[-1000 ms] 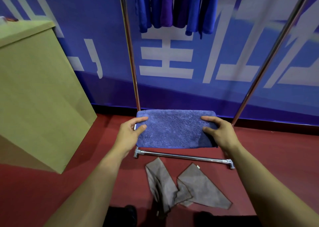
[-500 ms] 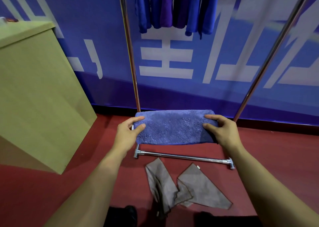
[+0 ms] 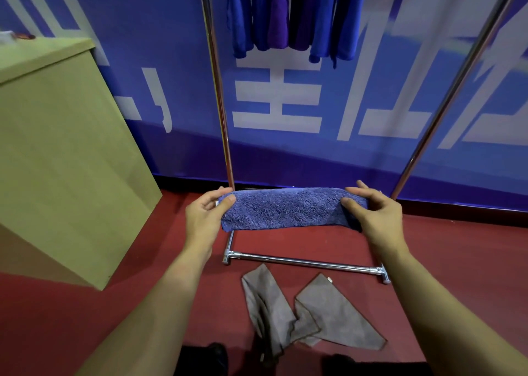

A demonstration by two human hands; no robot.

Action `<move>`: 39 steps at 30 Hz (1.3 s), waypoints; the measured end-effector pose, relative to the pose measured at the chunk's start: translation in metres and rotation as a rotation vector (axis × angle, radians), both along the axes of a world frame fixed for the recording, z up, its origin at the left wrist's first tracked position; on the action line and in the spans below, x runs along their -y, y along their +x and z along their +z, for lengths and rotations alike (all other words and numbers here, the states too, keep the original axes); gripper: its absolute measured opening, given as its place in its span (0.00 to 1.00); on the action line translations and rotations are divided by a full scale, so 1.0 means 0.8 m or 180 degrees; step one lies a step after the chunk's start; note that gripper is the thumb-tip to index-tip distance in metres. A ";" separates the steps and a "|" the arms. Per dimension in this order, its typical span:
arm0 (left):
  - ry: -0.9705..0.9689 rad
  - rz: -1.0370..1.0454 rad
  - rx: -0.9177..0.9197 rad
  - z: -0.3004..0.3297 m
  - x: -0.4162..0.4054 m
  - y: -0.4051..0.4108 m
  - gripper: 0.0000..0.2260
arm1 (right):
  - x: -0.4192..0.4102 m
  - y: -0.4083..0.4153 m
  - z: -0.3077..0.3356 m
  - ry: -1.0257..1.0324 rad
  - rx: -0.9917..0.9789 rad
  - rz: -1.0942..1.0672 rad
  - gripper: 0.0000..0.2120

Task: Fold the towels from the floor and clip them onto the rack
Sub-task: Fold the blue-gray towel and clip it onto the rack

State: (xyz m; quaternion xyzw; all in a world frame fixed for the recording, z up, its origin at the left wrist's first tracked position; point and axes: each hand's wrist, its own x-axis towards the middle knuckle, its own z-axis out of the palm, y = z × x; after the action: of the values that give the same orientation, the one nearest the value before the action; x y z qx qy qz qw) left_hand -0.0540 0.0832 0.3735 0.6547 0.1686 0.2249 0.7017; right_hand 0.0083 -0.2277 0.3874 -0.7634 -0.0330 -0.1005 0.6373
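The blue towel (image 3: 288, 208) lies long from side to side in the air, low in front of the rack (image 3: 220, 112). The left hand (image 3: 205, 215) pinches one end, the right hand (image 3: 374, 215) the other. The hung towels (image 3: 294, 15) are straight above.

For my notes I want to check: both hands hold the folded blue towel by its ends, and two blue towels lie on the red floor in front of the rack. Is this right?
Not quite. The head view shows the left hand and right hand holding the folded blue towel by its ends, but the two towels on the red floor are grey, not blue.
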 end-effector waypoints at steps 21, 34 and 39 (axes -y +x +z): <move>-0.0349 -0.0326 0.0088 -0.004 -0.002 0.000 0.15 | 0.003 0.000 0.002 0.0197 0.0124 0.0144 0.13; 0.0795 -0.0256 0.0052 -0.019 -0.004 0.006 0.15 | 0.005 0.009 -0.014 -0.0594 0.0206 0.0378 0.14; 0.1200 -0.0339 -0.0206 -0.028 -0.003 0.009 0.19 | 0.005 0.012 -0.015 -0.0879 0.0192 0.0255 0.18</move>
State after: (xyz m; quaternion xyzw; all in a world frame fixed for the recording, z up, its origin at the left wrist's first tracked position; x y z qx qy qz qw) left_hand -0.0465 0.0859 0.3512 0.7894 0.1112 0.1939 0.5717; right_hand 0.0178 -0.2317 0.3756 -0.8385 -0.0960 -0.0925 0.5283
